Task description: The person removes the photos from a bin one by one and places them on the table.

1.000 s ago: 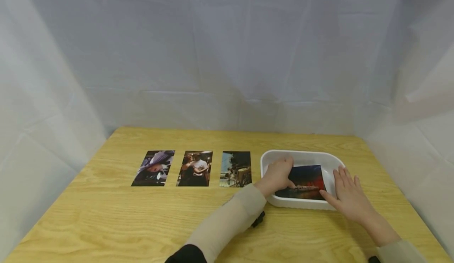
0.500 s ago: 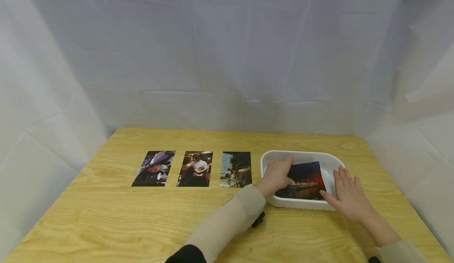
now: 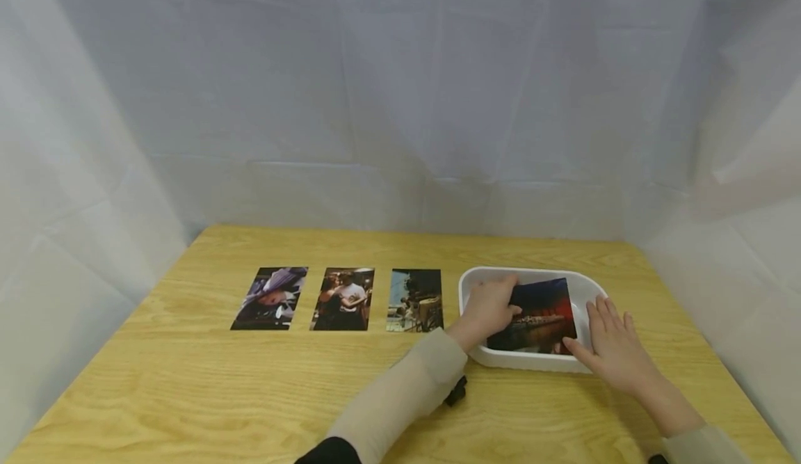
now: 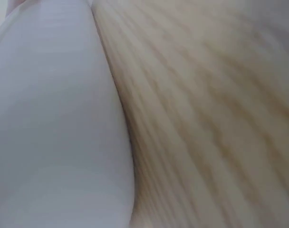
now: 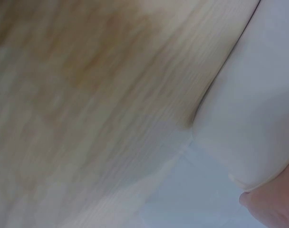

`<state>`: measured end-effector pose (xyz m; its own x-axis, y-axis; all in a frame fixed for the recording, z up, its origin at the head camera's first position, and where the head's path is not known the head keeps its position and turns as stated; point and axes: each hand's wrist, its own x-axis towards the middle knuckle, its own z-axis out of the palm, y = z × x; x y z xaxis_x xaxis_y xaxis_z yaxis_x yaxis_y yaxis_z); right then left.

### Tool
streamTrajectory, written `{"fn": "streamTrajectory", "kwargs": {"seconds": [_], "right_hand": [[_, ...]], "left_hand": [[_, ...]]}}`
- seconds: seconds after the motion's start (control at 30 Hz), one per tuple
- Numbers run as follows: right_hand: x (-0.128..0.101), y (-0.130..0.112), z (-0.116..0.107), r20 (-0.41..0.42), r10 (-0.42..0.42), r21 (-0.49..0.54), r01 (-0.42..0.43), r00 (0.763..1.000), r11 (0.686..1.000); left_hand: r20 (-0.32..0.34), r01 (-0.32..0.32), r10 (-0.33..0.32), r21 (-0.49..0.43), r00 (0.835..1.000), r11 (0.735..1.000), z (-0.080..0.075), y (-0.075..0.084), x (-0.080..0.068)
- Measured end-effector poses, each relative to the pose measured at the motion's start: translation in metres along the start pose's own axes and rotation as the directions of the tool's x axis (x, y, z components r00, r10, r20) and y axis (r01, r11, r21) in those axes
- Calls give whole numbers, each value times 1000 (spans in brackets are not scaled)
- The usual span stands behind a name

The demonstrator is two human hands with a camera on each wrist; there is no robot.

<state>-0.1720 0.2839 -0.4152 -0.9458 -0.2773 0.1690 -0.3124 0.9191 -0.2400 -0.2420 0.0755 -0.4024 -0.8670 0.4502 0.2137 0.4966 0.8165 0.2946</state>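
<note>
While its fingers curled over the near left edge of the dark photo [image 3: 537, 314], the left hand [image 3: 489, 309] gripped that print and held it tilted, its far edge raised above the white tray [image 3: 471, 284]. To the right, the right hand [image 3: 610, 344] lay flat with fingers straight on the tray's right rim, its thumb touching the photo's near right corner. So the photo lay between the two hands, the left one holding it, its long axis running roughly left to right. Further left, three photos [image 3: 344, 298] lay in a row on the wooden table [image 3: 250, 387], well apart from the tray. Both wrist views were blurred, showing only tray wall and wood grain.
</note>
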Motion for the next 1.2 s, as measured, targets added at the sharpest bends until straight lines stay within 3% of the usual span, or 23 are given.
{"fn": "streamTrajectory", "kwargs": {"seconds": [0.1,0.2,0.37,0.5,0.57,0.6,0.7,0.8,0.9,0.97,1.03,1.13,1.2], "right_hand": [[-1,-1,0,0,-8,6,8,1000,1000],[-1,-2,-1,7,-12,11,12,1000,1000],[-1,-3,-1,10,-13,15,13,1000,1000],[-2,-3,0,-3,-17,12,17,1000,1000],[-1,-3,0,-11,-21,11,21,1000,1000],[-1,-3,0,-12,-22,11,22,1000,1000],[0,-3,0,-7,-22,9,22,1000,1000],[0,-2,-1,-6,-26,4,26,1000,1000],[1,-1,-2,-18,-31,-4,31,999,1000],[1,-1,-2,-20,-30,-3,30,999,1000],[1,0,-3,-21,-27,-8,27,999,1000],[0,0,-3,-8,-22,-5,22,1000,1000],[-1,-1,-3,-1,-18,-8,18,1000,1000]], "left_hand": [[-58,14,-21,-123,998,992,-3,-2,-2],[-137,45,-87,-282,987,958,-8,-7,-6],[-251,48,-217,-544,944,838,-16,-17,-11],[-209,46,-303,-750,930,659,-32,-27,-19],[-117,104,-355,-833,927,544,-43,-34,-25],[-55,140,-375,-870,925,473,-48,-38,-29],[77,223,-398,-915,914,336,-63,-52,-46],[164,258,-362,-939,918,230,-73,-69,-66],[232,296,-328,-942,916,161,-80,-84,-87],[282,336,-318,-933,905,128,-83,-92,-101],[320,377,-324,-917,890,129,-83,-98,-115],[358,427,-325,-887,875,173,-78,-103,-136],[372,454,-322,-860,871,232,-74,-103,-148]]}}
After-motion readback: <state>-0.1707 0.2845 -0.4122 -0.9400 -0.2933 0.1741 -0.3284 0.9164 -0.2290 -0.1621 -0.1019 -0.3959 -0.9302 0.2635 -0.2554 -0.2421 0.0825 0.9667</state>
